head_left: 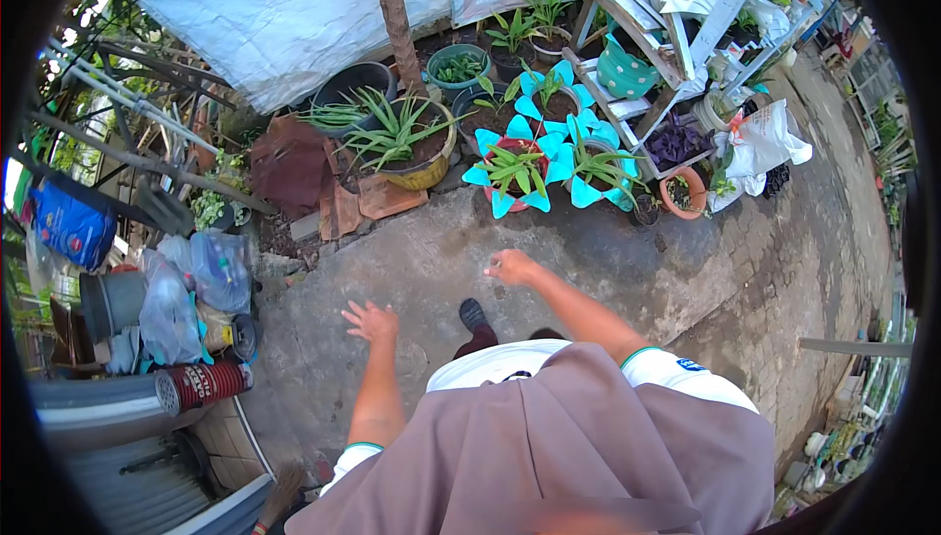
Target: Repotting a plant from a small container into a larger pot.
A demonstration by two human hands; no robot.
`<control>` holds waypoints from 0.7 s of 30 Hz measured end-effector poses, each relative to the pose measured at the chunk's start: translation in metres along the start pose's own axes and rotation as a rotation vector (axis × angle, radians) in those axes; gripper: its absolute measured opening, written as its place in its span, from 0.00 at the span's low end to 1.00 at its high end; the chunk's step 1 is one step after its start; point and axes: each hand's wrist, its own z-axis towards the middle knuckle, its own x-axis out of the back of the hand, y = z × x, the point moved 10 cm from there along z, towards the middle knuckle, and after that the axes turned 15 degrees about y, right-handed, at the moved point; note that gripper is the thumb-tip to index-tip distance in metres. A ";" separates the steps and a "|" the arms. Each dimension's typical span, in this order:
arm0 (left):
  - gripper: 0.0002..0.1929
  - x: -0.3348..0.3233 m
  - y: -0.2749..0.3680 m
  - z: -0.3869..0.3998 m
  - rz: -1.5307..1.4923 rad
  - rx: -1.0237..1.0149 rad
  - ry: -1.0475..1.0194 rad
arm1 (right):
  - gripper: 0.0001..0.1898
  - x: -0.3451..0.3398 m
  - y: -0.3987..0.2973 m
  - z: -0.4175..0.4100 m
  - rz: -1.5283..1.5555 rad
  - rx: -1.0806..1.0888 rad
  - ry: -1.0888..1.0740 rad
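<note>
My left hand (373, 320) hangs over the concrete ground (434, 241) with its fingers spread and nothing in it. Farther forward and to the right is my right hand (512, 267), its fingers loosely bent and partly apart; no object shows in it. Nearest beyond it stands a potted plant with a cut turquoise collar (503, 200) around a red pot. Beside that is another leafy plant in a turquoise-collared pot (588, 193). Neither hand touches a pot. Below my hands one dark shoe (473, 314) shows.
An aloe-like plant in a yellow pot (420, 171) stands by broken terracotta tiles (393, 195). A wooden plant rack (665, 57) and a tilted terracotta pot (684, 193) are at right. Stuffed plastic bags (169, 314) and a red ribbed cylinder (206, 386) lie left.
</note>
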 end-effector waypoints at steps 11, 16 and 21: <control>0.27 -0.003 0.111 0.121 0.027 -0.207 -0.009 | 0.20 -0.024 -0.013 0.128 0.191 -0.070 0.083; 0.28 -0.024 0.158 0.140 0.066 -0.265 -0.112 | 0.22 -0.045 -0.009 0.194 0.183 -0.101 -0.035; 0.27 -0.054 0.179 0.181 0.189 -0.247 -0.198 | 0.27 -0.046 0.016 0.272 0.162 -0.179 -0.050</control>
